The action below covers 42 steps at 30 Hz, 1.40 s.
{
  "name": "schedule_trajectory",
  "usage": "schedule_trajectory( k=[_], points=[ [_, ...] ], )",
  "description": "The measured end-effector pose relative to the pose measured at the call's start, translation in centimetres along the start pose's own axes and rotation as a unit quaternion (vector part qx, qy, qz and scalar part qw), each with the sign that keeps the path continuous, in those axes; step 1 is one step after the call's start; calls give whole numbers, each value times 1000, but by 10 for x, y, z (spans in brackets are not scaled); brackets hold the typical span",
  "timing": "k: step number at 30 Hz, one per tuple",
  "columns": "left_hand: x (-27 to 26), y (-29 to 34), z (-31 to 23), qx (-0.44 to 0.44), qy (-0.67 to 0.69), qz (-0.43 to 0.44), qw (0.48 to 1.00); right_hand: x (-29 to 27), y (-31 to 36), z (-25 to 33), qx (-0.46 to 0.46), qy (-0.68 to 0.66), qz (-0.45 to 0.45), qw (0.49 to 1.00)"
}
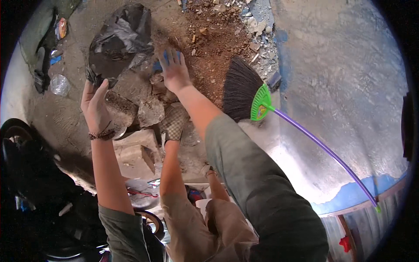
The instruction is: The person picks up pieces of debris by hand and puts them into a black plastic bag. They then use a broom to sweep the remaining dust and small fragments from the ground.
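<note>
My left hand (94,106) is raised with its fingers together, gripping the lower edge of a black plastic bag (118,40) that lies on the dirt floor. My right hand (175,70) reaches further out, fingers spread, resting on a blue object (159,65) half hidden under it, beside the bag's mouth. Broken stone slabs and rubble (150,109) lie between the two hands. My foot in a checked shoe (173,123) stands just below the rubble.
A broom with black bristles, green head (260,102) and purple handle (325,150) leans against the pale wall on the right. Red-brown soil and chips of debris (218,30) cover the ground ahead. Plastic litter (60,84) lies at the left. Dark machinery sits at lower left.
</note>
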State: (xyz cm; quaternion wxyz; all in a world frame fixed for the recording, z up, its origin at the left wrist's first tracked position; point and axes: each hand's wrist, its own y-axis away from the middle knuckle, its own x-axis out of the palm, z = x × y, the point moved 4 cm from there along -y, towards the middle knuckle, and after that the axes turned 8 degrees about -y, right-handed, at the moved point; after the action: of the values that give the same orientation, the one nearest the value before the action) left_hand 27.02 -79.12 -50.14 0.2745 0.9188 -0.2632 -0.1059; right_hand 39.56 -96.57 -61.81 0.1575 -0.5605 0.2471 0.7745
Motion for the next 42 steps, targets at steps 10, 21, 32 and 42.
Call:
schedule_trajectory(
  k=[10,21,32,42],
  points=[
    [14,27,2,-9,-8,-62,998,19,4,-32,-8,0,46,999],
    [34,121,38,-191,39,-160,968,9,27,-47,182,-264,98,942],
    [43,114,24,-166,121,-107,973,28,40,-17,-24,-13,76,997],
    [45,129,27,-205,125,-133,962,36,60,-36,-72,-35,99,992]
  ],
)
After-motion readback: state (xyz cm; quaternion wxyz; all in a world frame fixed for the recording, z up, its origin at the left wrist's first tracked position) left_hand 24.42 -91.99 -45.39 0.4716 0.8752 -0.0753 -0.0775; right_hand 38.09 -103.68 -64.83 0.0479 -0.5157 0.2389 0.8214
